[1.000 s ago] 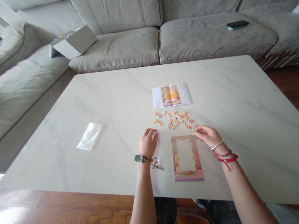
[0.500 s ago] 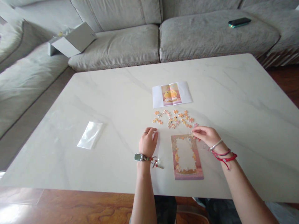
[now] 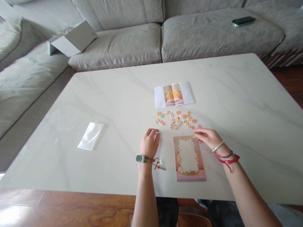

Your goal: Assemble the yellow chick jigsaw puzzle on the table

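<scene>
A small piece [image 3: 193, 133] is pinched now by the right hand [image 3: 210, 137], thumb against fingers, at the top of the puzzle [image 3: 191, 177], which is laid between both wrists. The left hand [image 3: 150, 145] is held half-curled, nothing gripped; loose pieces [image 3: 178, 119] are scattered just beyond.

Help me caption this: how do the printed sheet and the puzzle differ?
The printed sheet shows a whole picture; the puzzle has only its border around an unfilled middle. The sheet has white side margins; the puzzle's colour runs to its outer edges. The sheet lies beyond the loose pieces, the puzzle nearer the person. Both show pink and yellow.
</scene>
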Tool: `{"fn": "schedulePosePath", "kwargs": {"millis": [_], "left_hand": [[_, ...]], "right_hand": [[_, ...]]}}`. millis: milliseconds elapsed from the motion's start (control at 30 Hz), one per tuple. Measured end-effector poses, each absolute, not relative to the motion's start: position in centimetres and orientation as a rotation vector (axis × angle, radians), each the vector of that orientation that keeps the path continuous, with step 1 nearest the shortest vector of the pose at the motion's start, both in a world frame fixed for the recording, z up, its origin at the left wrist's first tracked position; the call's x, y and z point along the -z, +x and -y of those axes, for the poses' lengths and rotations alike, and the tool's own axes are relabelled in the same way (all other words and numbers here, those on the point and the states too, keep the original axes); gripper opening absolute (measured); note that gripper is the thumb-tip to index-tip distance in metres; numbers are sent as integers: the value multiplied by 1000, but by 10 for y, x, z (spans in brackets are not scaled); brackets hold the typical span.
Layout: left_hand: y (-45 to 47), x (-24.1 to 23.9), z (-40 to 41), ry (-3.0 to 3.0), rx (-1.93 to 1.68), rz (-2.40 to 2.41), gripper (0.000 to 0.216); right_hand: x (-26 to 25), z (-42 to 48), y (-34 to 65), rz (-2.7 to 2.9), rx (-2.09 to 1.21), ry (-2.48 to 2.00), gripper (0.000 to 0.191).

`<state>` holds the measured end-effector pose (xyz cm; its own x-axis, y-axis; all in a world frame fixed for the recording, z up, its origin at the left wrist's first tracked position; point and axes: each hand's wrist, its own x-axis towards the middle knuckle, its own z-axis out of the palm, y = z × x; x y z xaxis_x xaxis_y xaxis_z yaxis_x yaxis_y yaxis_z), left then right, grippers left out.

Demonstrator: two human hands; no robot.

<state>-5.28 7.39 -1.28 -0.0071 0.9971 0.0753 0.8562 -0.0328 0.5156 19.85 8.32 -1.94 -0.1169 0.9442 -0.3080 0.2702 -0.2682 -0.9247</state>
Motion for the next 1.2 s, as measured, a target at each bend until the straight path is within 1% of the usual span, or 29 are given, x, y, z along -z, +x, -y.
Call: {"fn": "schedulePosePath", "kwargs": {"millis": [333,533,667,833,967,1067,1200], "left_hand": [[-52,14,-74,1964,-604,-1931,17],[-52,12,-74,1966,-599,-1937,17],[-52,12,-74,1959,-601,-1936,17],[-52,13,-74,1957,-601,-1929,16],[-48,12,-74,1963,-600,-1905,17],[-42,11,-73,2009,-591,-1809,17],[-32,11,-71,2127,-576,-1631,18]], "right_hand": [[15,-84,197,1249,-1553,-1549,21],[12,-82,195,1288,-1574,-1563,22],[13,-80,192,1361,-1562,-1529,19],[13,-78,182,1532,-1423,-1558,13],[14,-72,168,1501,-1387,-1600,15],[17,-68,158,1499,-1382,-1634,17],[21,-65,150,1567,-1255,-1721,13]]}}
